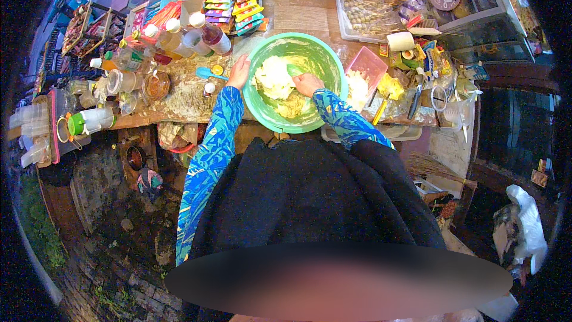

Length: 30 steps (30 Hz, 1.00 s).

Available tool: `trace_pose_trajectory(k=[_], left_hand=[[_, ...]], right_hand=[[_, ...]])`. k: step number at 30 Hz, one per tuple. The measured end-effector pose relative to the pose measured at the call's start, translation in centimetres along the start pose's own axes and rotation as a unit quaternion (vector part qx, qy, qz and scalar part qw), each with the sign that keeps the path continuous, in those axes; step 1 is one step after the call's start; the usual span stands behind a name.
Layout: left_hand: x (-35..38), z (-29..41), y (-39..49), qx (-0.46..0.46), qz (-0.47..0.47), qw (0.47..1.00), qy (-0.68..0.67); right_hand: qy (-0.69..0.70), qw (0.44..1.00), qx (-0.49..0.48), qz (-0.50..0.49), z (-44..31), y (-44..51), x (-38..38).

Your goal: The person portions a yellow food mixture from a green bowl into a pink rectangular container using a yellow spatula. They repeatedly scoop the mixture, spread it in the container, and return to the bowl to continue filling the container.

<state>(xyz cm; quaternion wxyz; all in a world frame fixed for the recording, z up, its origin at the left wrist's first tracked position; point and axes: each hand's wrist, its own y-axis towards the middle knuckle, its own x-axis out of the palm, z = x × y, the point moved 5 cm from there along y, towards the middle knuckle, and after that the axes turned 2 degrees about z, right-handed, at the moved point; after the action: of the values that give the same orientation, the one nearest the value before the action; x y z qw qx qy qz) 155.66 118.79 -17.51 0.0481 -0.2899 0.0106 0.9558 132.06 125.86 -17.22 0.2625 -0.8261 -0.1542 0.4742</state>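
Observation:
A green plastic basin (296, 37) stands at the table's front edge, directly before me. Pale, creamy white dough or batter (272, 76) is heaped in its left half, and a yellower mass (290, 105) lies lower down. Smears coat the inner wall. My left hand (239, 72) holds the basin at its left rim. Inside the basin, my right hand (308, 84) grips a green utensil (293, 70), whose working end is partly hidden in the mixture. A pink plastic container (372, 65) with pale shreds (357, 89) sits close to the basin's right side.
Left of the basin lie a blue spoon (208, 73) and several bottles (216, 39). Snack sachets (246, 9) fill a tray behind. At right are a tub of skewers (364, 13), a knife (415, 100), a yellow-handled tool (380, 112) and a glass cabinet (485, 22).

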Motion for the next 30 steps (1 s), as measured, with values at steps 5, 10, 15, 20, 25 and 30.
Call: trace_pose_trajectory(k=[5,10,15,20,25,30], left_hand=[[0.0,-0.3,-0.2,-0.023,0.000,0.998,-0.061],[-0.1,-0.4,-0.6,-0.048,-0.013,0.995,-0.081],[-0.8,0.0,-1.0,-0.075,-0.004,0.992,-0.101],[-1.3,0.6,-1.7,-0.116,-0.007,0.970,-0.215],[-1.5,1.8,-1.6,-0.064,-0.021,0.951,-0.302],[-2.2,1.9,-2.8,-0.163,-0.021,0.941,-0.297]], right_hand=[[0.070,0.997,0.030,-0.009,0.5,-0.2,1.6],[0.125,0.991,0.007,0.038,0.7,-1.4,1.1],[0.147,0.984,-0.007,0.104,0.4,-2.8,0.4],[0.189,0.978,-0.007,0.091,0.3,-2.7,0.0],[0.261,0.962,-0.008,0.076,0.7,-2.4,0.2],[0.332,0.939,-0.035,0.079,0.6,-2.1,0.5]])
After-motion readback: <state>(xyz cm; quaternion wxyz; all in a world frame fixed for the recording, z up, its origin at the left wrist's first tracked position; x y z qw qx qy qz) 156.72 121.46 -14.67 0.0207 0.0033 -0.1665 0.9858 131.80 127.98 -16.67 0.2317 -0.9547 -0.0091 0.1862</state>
